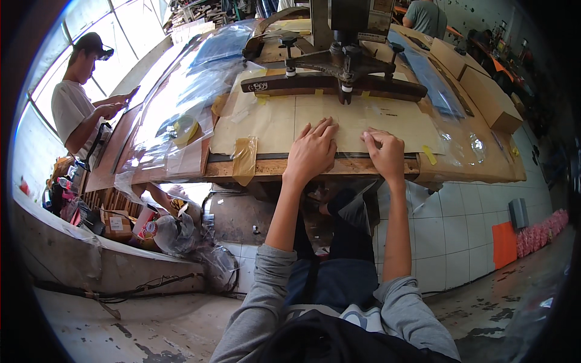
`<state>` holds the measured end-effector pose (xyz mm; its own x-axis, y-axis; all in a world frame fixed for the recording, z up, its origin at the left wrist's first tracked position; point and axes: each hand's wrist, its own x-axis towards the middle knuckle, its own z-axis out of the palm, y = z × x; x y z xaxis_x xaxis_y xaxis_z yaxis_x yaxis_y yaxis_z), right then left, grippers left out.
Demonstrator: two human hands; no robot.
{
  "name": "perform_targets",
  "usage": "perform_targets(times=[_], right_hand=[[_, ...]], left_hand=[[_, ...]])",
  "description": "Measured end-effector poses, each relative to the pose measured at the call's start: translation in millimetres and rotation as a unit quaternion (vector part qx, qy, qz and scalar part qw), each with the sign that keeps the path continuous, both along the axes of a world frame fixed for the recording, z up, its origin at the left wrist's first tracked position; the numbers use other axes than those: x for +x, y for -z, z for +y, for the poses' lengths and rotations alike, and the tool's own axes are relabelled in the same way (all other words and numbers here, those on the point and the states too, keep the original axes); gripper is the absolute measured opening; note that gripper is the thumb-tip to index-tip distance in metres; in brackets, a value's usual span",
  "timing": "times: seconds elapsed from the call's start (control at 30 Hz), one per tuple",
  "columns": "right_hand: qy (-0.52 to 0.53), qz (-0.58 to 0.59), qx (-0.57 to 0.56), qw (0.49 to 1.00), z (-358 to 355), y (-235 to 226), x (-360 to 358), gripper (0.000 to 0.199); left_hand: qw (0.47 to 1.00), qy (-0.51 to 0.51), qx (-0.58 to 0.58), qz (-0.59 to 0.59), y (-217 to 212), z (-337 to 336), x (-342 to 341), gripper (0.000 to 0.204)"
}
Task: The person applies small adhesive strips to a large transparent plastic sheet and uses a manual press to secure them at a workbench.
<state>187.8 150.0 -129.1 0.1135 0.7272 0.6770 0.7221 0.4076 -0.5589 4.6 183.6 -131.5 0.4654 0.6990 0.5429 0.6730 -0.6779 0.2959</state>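
In front of me a pale yellow sheet (pixel 266 130) lies flat on the worktable, with thin lines across it and bits of yellow tape on it. My left hand (pixel 312 151) rests on the sheet near its front edge, fingers stretched forward and lying flat. To its right, my right hand (pixel 387 152) touches the same edge area with fingers curled and thumb drawn in; whatever may be between them is too small to make out. Just beyond both hands, a dark metal press head (pixel 346 72) with a long curved bar (pixel 284 85) stands over the sheet's far part.
Clear plastic film (pixel 175 121) covers the table's left side, with a tape roll (pixel 183 129) on it. Brown tape (pixel 245 160) hangs over the front edge. Cardboard boxes (pixel 490 97) sit at the right. One person (pixel 75 103) stands at left holding a phone; another (pixel 425 18) is at the back.
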Motion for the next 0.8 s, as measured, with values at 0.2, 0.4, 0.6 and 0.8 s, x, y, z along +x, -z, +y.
perform_targets(times=[0.2,0.4,0.6,0.8], right_hand=[[0.004,0.003,-0.003,1.000,0.0,-0.4,-1.5,0.019],[0.002,0.000,-0.010,1.000,-1.7,-1.1,-1.3,0.019],[0.005,0.003,-0.011,1.000,-1.2,-1.6,-0.4,0.019],[-0.006,0.012,-0.009,1.000,-0.7,-1.0,-0.5,0.021]], left_hand=[[1.000,-0.005,-0.003,0.006,-3.0,-1.1,-1.1,0.039],[1.000,-0.010,-0.009,0.007,-3.3,-1.3,-0.8,0.047],[0.999,-0.001,-0.042,-0.013,-8.7,-0.7,-0.2,0.043],[0.999,-0.003,-0.036,-0.038,-8.1,1.3,-0.6,0.030]])
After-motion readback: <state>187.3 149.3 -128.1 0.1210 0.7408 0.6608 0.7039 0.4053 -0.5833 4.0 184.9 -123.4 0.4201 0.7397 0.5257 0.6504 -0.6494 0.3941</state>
